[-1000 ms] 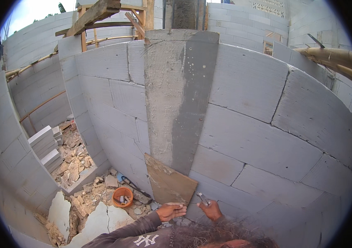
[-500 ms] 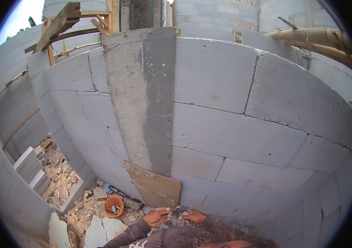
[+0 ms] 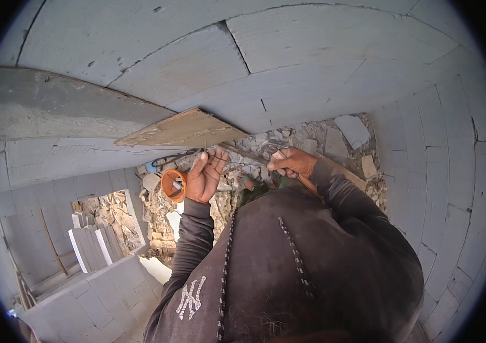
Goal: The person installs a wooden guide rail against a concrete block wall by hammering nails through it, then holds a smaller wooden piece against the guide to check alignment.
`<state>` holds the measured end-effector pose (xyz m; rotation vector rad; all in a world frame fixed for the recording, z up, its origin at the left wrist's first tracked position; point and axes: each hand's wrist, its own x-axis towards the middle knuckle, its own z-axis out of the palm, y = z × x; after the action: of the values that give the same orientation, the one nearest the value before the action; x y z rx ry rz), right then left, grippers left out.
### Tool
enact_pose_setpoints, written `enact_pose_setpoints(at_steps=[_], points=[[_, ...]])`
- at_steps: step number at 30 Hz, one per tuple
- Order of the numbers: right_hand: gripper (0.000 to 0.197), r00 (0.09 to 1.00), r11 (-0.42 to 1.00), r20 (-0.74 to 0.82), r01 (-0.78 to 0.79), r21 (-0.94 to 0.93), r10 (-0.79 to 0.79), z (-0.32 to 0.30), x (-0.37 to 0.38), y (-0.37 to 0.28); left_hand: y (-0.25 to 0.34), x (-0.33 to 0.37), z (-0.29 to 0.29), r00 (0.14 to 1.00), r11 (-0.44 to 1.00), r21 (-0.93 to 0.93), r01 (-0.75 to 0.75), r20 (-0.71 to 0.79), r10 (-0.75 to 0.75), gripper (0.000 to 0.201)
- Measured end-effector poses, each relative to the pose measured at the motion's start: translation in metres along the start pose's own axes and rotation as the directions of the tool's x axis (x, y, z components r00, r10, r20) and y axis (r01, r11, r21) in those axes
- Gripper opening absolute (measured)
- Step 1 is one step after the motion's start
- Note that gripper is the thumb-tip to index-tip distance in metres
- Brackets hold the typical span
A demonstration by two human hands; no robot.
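My left hand (image 3: 204, 178) is raised with its palm showing and its fingers stretched out. The fingertips rest against a thin dark wire (image 3: 181, 154) just under the edge of a brown wooden board (image 3: 183, 130), which leans on the grey block wall (image 3: 288, 68). My right hand (image 3: 291, 163) is curled shut on the other end of the wire, a little to the right of the board. An orange round bowl (image 3: 170, 184) lies on the rubble right behind my left hand. My dark sleeves and chest fill the lower middle.
Broken blocks and rubble (image 3: 334, 140) cover the ground by the wall foot. A smooth grey concrete column face (image 3: 43, 114) lies at left. Stacked light blocks (image 3: 91, 248) stand at lower left beside more rubble (image 3: 106, 211). Block walls close in on the right.
My head has tipped steeply down and moved closer, so the wall and board now fill the top. Both hands have stayed at the board's lower edge, with the left hand's fingers now spread.
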<state>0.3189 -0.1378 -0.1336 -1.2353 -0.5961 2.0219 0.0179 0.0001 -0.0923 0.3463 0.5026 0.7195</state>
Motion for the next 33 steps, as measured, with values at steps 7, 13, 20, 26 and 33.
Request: enact_pose_setpoints(at_steps=[7,13,20,26,33], points=[[0.027,0.844,0.975,-0.494,-0.141,0.169,0.208,-0.106,-0.041,0.19,-0.003,0.003,-0.035,0.996,0.997,0.024,0.077,-0.038,-0.076,0.027],[0.024,0.829,0.338,-0.542,-0.554,-0.76,0.139,-0.198,-0.02,0.46,-0.006,0.02,-0.039,0.993,0.971,0.213,0.108,-0.072,-0.095,0.021],[0.03,0.559,0.687,-0.815,-0.653,-0.32,0.153,-0.2,0.103,0.518,-0.011,0.038,-0.05,0.989,0.979,0.155,0.129,-0.09,-0.116,0.021],[0.035,0.701,0.753,-0.61,-0.611,-0.245,0.37,-0.224,0.235,0.462,-0.02,0.054,-0.063,0.993,0.985,0.124,0.121,-0.028,-0.118,0.026],[0.044,0.893,-0.031,-0.099,-0.094,-0.995,0.44,-0.249,0.367,0.541,-0.02,0.07,-0.082,0.992,0.978,0.172,0.121,-0.069,-0.11,0.026]])
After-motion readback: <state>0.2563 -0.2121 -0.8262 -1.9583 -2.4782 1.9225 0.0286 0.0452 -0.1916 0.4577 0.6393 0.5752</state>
